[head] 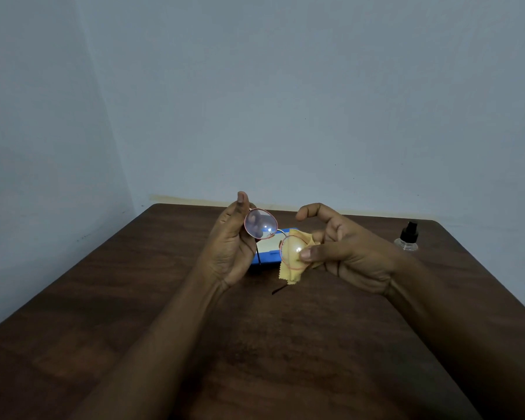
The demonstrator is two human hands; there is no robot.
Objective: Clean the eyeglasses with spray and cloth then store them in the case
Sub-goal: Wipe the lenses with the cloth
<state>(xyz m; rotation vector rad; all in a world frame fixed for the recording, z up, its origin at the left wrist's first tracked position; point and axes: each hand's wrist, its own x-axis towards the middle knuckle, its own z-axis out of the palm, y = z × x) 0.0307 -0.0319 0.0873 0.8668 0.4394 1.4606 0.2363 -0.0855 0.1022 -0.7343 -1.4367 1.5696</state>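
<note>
Two hands hold the eyeglasses [262, 225] up over the middle of the wooden table [164, 298]. The left hand [229, 247] grips the rim of the lens on the 9 o'clock side, thumb upright along its outer edge. The right hand [349, 253] pinches the yellow cloth [294, 275] round the other lens, its thumb [308, 254] pressed on the front and its index finger lifted clear.

Wiping looks to be the step in hand. To do it well, I judge:
- have cloth on both faces of the lens
- rub in small circles from centre to rim
- press lightly
- brace at the rim, since the thin bridge could bend

The blue case [262, 259] lies open just behind the hands at 12 o'clock. The spray bottle [407, 237] stands well apart at 2 o'clock.
</note>
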